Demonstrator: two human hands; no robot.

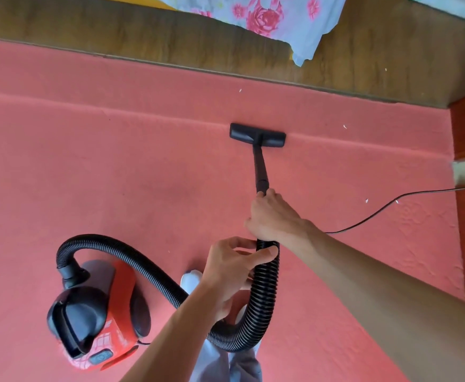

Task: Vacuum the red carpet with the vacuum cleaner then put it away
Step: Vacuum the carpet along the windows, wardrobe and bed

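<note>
Two hands steer the vacuum cleaner: the right hand is wrapped around the wand, driving the floor nozzle along a carpet ridge, while the left hand pinches the ribbed hose, likely to limit drag. Canister sits behind on the red carpet. Paper scraps remain near the wooden bed frame. Power cord trails right.

Open red carpet left, power cord right, bed frame ahead
</note>
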